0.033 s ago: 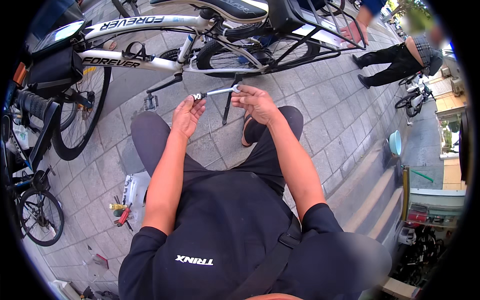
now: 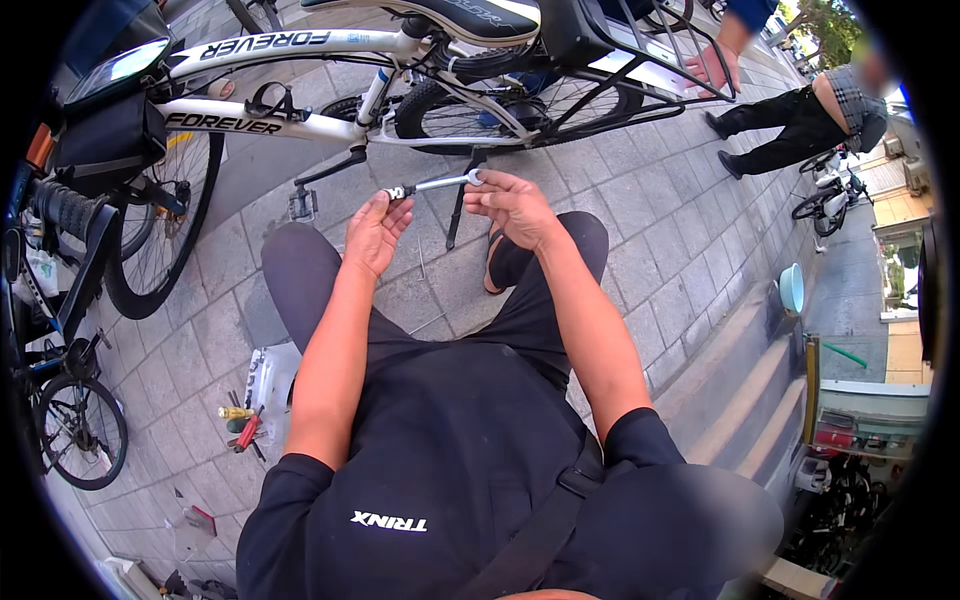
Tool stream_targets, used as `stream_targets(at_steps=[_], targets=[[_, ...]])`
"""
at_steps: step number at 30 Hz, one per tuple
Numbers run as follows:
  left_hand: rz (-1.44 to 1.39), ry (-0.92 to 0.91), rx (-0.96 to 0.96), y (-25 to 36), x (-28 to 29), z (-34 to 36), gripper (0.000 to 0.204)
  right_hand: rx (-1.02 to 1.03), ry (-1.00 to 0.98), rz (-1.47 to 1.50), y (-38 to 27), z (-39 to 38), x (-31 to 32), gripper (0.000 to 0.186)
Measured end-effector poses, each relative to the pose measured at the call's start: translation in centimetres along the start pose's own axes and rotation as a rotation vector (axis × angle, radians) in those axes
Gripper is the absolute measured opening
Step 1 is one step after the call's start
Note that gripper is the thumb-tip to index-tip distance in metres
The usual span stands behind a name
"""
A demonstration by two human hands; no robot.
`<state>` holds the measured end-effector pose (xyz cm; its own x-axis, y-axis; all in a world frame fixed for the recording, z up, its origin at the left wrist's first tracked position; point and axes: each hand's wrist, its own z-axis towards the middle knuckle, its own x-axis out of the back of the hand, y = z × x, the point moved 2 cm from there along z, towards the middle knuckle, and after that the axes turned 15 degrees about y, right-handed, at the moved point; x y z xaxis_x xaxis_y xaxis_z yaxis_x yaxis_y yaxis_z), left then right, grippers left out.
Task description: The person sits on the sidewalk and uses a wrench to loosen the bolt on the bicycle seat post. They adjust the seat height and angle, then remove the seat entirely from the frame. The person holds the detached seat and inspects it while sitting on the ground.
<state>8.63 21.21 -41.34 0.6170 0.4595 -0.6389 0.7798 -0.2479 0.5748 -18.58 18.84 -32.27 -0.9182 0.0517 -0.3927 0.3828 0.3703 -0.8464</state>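
So, left hand (image 2: 378, 230) and right hand (image 2: 514, 208) pinch opposite ends of a silver rod (image 2: 440, 183) near the white bike (image 2: 340, 129). Probably looking it over; next move likely wants steadiness.

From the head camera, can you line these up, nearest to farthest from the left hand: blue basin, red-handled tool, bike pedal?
1. Bike pedal, left of the left hand.
2. Red-handled tool, lower left.
3. Blue basin, far right.

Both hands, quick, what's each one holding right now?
Left hand: closed, holding one end of a silver rod.
Right hand: closed, pinching the rod's other end.
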Motion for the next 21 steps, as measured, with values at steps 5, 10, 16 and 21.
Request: stream_targets(at_steps=[5,10,16,21], targets=[[-0.019,-0.029,-0.003,0.7,0.5,1.0,0.020,-0.032,-0.032,0.018,0.3,2.4,-0.2,0.051],[0.048,-0.038,-0.038,1.3,-0.7,0.2,0.019,-0.149,0.016,0.044,0.2,4.1,-0.1,0.032],[0.438,-0.215,-0.071,4.8,-4.1,-1.8,0.029,-0.353,-0.322,-0.259,1.3,3.3,-0.5,0.046],[0.672,-0.383,-0.147,8.6,-7.0,-2.2,0.029,-0.387,-0.671,-0.243,0.8,2.2,-2.3,0.057]])
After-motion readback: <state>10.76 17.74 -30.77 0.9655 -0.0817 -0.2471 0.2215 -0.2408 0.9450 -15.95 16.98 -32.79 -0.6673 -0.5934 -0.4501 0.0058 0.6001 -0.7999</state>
